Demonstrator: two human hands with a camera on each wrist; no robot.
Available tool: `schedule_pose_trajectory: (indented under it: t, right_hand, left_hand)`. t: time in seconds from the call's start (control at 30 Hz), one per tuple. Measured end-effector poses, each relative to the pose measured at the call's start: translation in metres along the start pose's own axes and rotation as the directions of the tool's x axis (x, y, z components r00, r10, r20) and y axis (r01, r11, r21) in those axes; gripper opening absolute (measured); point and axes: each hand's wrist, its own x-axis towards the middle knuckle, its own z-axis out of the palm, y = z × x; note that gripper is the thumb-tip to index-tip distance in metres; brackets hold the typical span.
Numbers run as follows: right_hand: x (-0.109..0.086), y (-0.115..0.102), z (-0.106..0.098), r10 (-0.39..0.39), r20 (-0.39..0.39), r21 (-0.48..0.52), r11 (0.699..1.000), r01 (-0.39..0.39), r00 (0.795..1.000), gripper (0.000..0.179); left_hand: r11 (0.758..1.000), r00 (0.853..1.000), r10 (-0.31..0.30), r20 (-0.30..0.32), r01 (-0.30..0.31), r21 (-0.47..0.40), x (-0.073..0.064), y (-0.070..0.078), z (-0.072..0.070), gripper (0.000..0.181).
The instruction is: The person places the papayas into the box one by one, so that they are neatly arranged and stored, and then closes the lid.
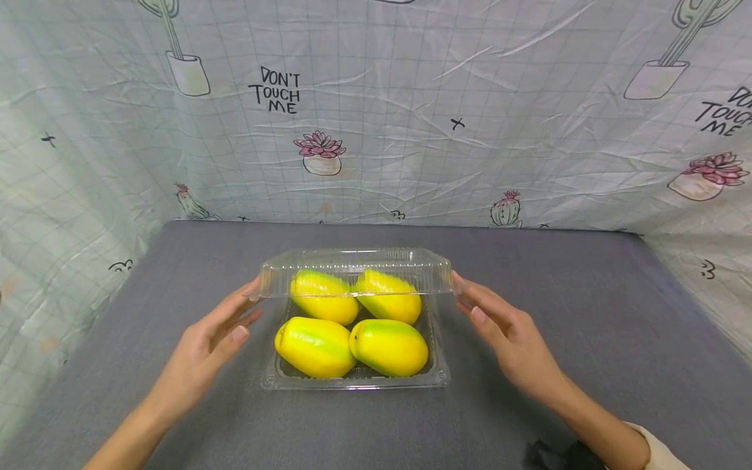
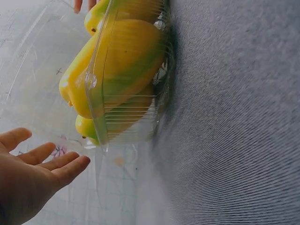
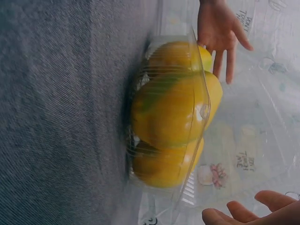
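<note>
A clear plastic clamshell box (image 1: pixel 352 384) lies on the table with several yellow-green mangoes inside, among them a front-left mango (image 1: pixel 314 347) and a front-right mango (image 1: pixel 390 348). Its hinged lid (image 1: pixel 355 258) stands tilted up at the back, over the rear mangoes. At the lid's left edge my left hand (image 1: pixel 202 349) has its fingers extended, fingertips at the plastic. My right hand (image 1: pixel 514 339) mirrors it on the right edge, fingers fairly straight. Neither hand curls round anything. In the left wrist view, the left hand (image 2: pixel 40 176) appears beside the raised transparent lid.
A grey cloth-covered table (image 1: pixel 194 267) lies under the box. Behind and at both sides hangs a pale curtain (image 1: pixel 388 130) printed with cacti and lettering. A dark object (image 1: pixel 558 455) sits at the lower right, near the right forearm.
</note>
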Motion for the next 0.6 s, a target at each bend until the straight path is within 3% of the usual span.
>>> schedule_pose_trajectory:
  t: [0.3,0.6]
  right_hand:
    - [-0.010,0.001,0.005,0.045,0.001,-0.014,0.999,-0.045,0.999,0.050]
    - [-0.017,0.000,0.012,0.063,-0.006,-0.017,0.998,-0.063,0.998,0.051]
  left_hand:
    - [0.996,1.000,0.020,-0.001,-0.019,0.091,-0.011,-0.003,0.005,0.049]
    - [0.992,1.000,-0.022,-0.014,0.024,0.128,-0.019,-0.006,0.009,0.051]
